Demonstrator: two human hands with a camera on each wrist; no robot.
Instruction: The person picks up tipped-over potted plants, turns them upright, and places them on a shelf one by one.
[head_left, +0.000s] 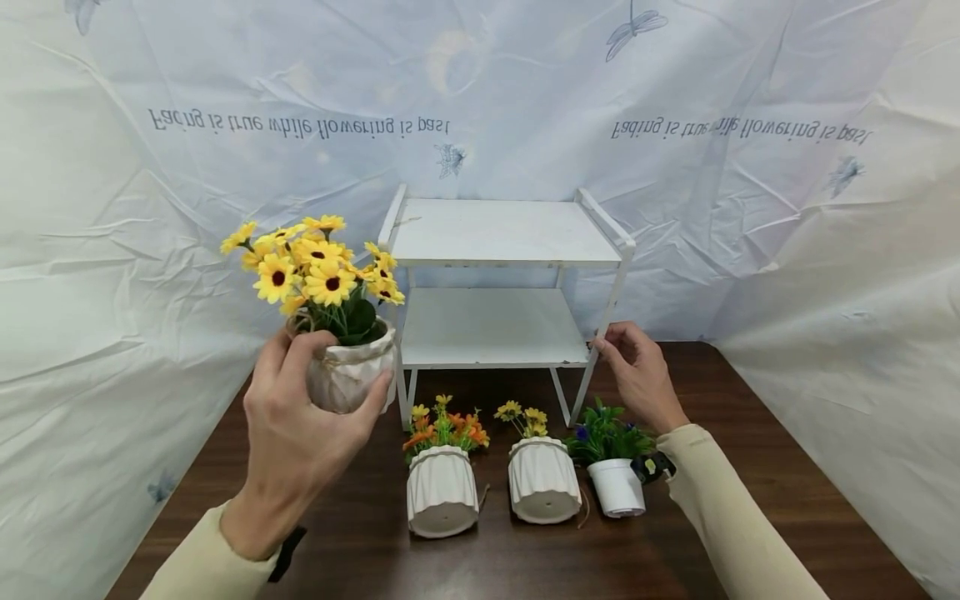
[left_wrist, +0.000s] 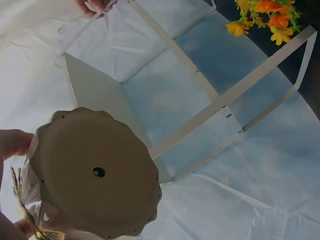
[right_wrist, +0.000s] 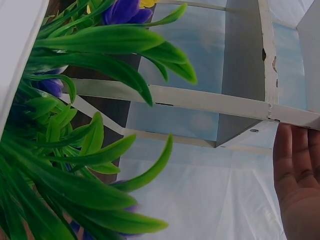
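My left hand [head_left: 300,425] grips a white ceramic flowerpot [head_left: 348,375] with yellow daisy-like flowers [head_left: 318,267], raised beside the left side of a white two-tier shelf [head_left: 495,233]. In the left wrist view the pot's scalloped underside [left_wrist: 95,175] shows a drain hole, with fingers at its left edge. On the other side, my right hand [head_left: 637,371] pinches the shelf's right front post, level with the lower board [head_left: 495,325]. The right wrist view shows those fingers [right_wrist: 284,160] against the white frame [right_wrist: 200,97].
In front of the shelf, a pot with orange flowers [head_left: 442,492], a pot with small yellow flowers [head_left: 543,483] and a small white pot [head_left: 617,487] with green leaves and purple flowers stand on the brown table [head_left: 360,550]. A printed cloth [head_left: 525,83] hangs behind.
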